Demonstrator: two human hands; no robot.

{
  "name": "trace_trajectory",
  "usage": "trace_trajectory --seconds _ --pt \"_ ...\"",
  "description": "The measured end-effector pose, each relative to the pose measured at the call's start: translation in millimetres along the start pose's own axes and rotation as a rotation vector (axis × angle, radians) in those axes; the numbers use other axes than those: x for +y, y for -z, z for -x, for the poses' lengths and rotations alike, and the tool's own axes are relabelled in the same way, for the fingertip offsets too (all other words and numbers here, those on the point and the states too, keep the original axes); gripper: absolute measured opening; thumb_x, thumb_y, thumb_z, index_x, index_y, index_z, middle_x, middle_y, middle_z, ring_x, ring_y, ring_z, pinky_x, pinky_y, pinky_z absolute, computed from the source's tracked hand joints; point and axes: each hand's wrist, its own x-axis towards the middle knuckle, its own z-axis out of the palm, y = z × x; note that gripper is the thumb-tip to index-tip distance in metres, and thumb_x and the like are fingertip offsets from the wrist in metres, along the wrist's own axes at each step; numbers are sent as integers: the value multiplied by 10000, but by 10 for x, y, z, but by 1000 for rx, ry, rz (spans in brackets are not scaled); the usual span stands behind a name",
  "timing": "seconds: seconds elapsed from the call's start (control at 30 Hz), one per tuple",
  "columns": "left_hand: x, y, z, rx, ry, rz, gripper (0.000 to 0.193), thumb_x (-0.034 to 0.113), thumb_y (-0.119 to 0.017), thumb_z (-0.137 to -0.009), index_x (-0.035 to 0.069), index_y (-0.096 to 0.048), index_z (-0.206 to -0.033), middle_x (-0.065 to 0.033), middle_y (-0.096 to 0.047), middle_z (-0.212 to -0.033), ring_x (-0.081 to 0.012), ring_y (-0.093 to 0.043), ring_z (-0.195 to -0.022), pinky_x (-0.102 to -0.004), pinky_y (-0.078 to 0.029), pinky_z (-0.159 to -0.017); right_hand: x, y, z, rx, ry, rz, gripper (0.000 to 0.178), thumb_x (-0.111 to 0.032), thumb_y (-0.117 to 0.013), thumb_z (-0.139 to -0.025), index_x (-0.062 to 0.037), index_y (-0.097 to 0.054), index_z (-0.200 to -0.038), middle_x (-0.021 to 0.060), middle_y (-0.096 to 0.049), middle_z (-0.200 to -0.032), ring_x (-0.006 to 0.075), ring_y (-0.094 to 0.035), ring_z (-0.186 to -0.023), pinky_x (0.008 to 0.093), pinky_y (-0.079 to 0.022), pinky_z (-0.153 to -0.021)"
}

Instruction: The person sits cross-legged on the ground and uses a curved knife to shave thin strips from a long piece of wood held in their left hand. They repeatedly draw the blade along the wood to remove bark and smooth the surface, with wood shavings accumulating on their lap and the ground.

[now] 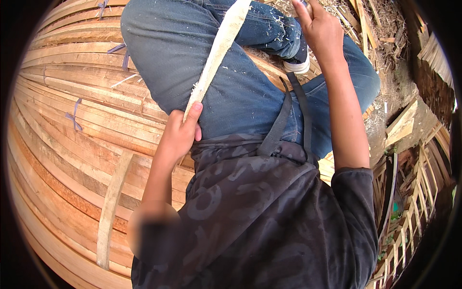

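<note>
Beside stacked light-brown wooden planks, grips long, pale, tapered wooden strip in left hand; in right hand, well apart, clasps brownish object, mostly out of view.

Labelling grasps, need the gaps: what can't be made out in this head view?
Pale wood strip: far end cut off by the head view's upper edge; near end hidden inside the left hand.
Gripped item in the right hand: mostly covered by the fingers or cut off by that same edge, so its kind is unclear.
Left sleeve: its hem and the arm there are lost in a blurred patch, head view.
</note>
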Motion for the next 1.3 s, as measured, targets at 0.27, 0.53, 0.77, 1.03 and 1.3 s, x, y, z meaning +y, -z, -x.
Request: trace_trajectory --seconds 0.27,0.53,0.77,1.03,1.3 --pt "-97 38 -13 -47 -19 33 686 538 -426 -943 9 -533 -519 -62 -468 -433 -137 -465 -456 -310 -375 -485 1136 147 -116 -70 -373 86 473 -437 -511 -946 3 -614 -806 107 -558 -584 214 -574 -573 318 -427 -548" --pt "-12 59 -43 -104 2 60 780 642 -350 -922 9 -468 -480 -22 -364 -378 -104 -360 -361 -273 -300 -381 -180 133 235 -174 -70 -62 410 -396 -576 -913 -11 -552 -775 145 -557 -580 342 -558 -547 371 -445 -518" --pt "-36 51 -50 -74 30 130 808 668 -352 -908 0 -468 -468 13 -317 -375 -84 -309 -330 -253 -227 -343 -139 -134 99 -185 -166 -51 435 -462 -552 -904 -41 -585 -799 175 -595 -613 391 -603 -612 442 -471 -554" --pt "8 57 -43 -88 78 106 773 654 -366 -912 14 -470 -491 -11 -368 -392 -85 -333 -340 -247 -249 -351 101 -135 161 -129 -152 -2 446 -455 -544 -910 -28 -606 -798 173 -589 -595 378 -608 -605 442 -473 -547" --pt "29 12 -36 -78 61 89 753 638 -348 -925 19 -462 -511 -36 -400 -411 -85 -354 -347 -247 -265 -343 88 -133 145 -95 -189 -10 439 -483 -530 -913 -61 -611 -823 178 -579 -584 402 -608 -618 449 -477 -539"
